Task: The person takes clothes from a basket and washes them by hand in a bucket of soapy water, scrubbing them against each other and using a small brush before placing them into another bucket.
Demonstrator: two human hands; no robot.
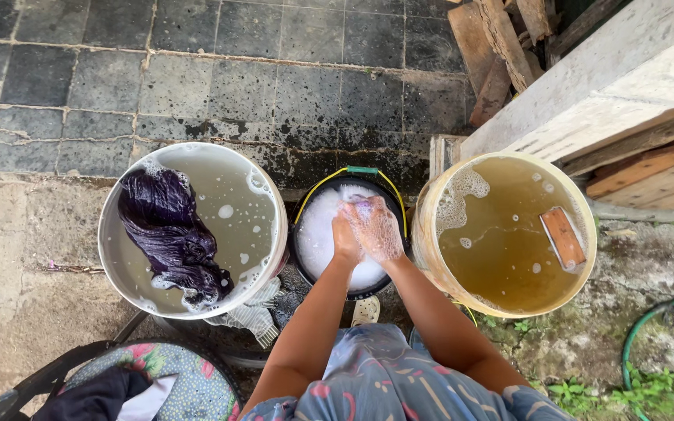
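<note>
Both my hands meet over a small black bucket (299, 234) full of white foam, with a yellow handle. My right hand (377, 230) is coated in suds and lies over my left hand (344, 240). The two press together around a soapy cloth (363, 207), of which only a small purple bit shows at the fingertips. The rest of the cloth is hidden by foam and fingers.
A white bucket (109, 234) on the left holds sudsy water and a dark purple garment (169, 234). On the right, a cream bucket (427, 234) of brownish water has an orange-brown block (563, 238) floating in it. Wood planks (501, 47) lie at the top right, a green hose (632, 343) at the bottom right, a floral basket (181, 374) at the bottom left.
</note>
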